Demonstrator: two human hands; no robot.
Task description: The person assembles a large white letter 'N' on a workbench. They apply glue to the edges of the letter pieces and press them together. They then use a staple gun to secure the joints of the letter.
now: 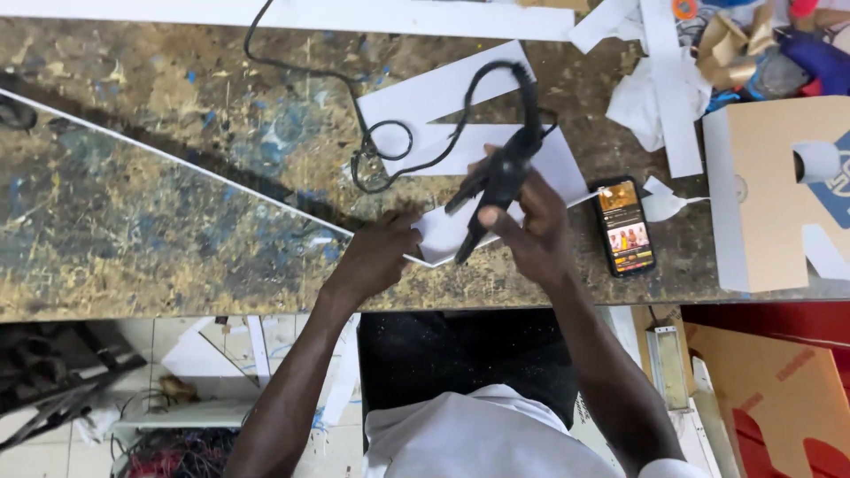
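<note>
My right hand (534,228) grips a black glue gun (498,181) whose nozzle points down and left onto a white foam-board piece (447,232). Its black cord (390,142) loops across the bench behind. My left hand (379,255) presses on the near corner of that white piece, fingers curled against its edge. More white board shapes (443,93) lie just beyond, under the cord.
A worn, paint-flecked workbench (159,204) holds a phone (623,227) with a lit screen right of my right hand. White strips and crumpled paper (660,88) lie at the back right, a cardboard shape (779,190) at far right. Tools and clutter sit on the floor below.
</note>
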